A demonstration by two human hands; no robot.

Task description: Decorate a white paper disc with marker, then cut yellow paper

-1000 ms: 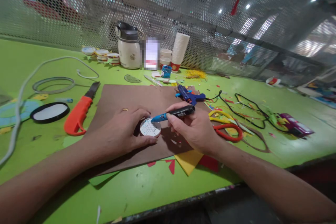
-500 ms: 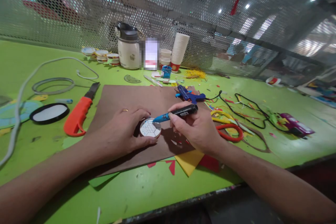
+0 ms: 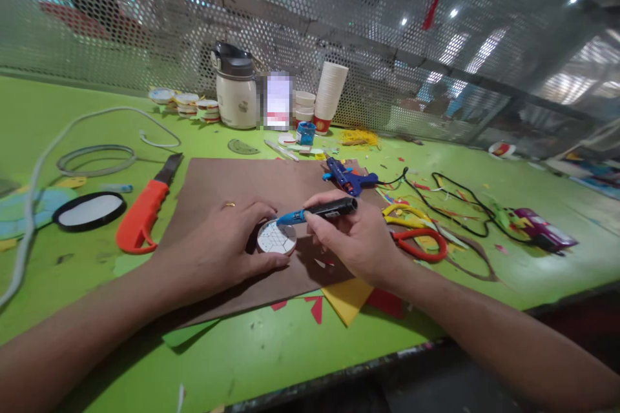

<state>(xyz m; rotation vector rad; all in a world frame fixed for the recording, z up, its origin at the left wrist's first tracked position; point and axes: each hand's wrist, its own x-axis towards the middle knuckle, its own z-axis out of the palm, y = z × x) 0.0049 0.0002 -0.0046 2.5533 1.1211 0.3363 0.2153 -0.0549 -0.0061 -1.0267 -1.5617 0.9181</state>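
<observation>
My left hand (image 3: 220, 242), with a ring on one finger, curls around a small white round disc (image 3: 276, 238) marked with drawn lines, holding it flat on a brown board (image 3: 242, 184). My right hand (image 3: 356, 239) grips a black marker with a blue tip (image 3: 317, 211). The blue tip rests at the disc's far edge.
On the green table lie an orange-handled knife (image 3: 143, 210), a black-rimmed oval (image 3: 90, 210), a white cable (image 3: 62, 135), a blue glue gun (image 3: 349, 178), red and yellow scissors (image 3: 416, 232), black wires (image 3: 450, 197), a jug (image 3: 236, 87), stacked paper cups (image 3: 329, 93) and paper scraps (image 3: 346, 297).
The marker's blue tip has slid a little toward the disc's far left edge. My left hand stays on the disc.
</observation>
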